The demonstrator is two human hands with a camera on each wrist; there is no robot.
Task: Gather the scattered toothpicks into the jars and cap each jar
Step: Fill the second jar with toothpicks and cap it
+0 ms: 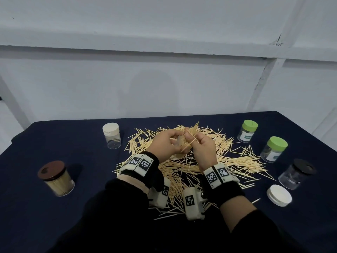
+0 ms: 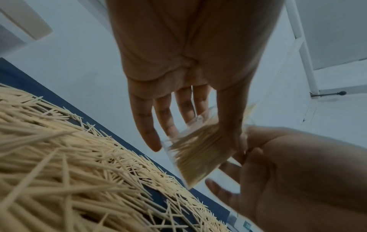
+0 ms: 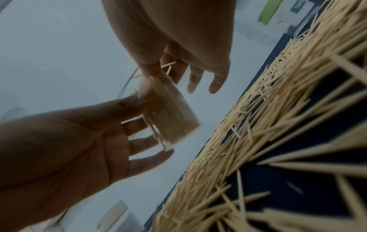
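Both hands hover over the big pile of loose toothpicks on the dark cloth. My left hand grips a small clear jar, tilted and packed with toothpicks; the thumb is on one side and the fingers behind it. The jar has no cap on. My right hand pinches a few toothpicks at the jar's mouth, thumb and forefinger closed on them, with the other fingers spread loosely.
A white-capped clear jar stands at the back left. A brown-lidded jar full of toothpicks is at the front left. Two green-lidded jars, a black-lidded jar and a loose white cap are on the right.
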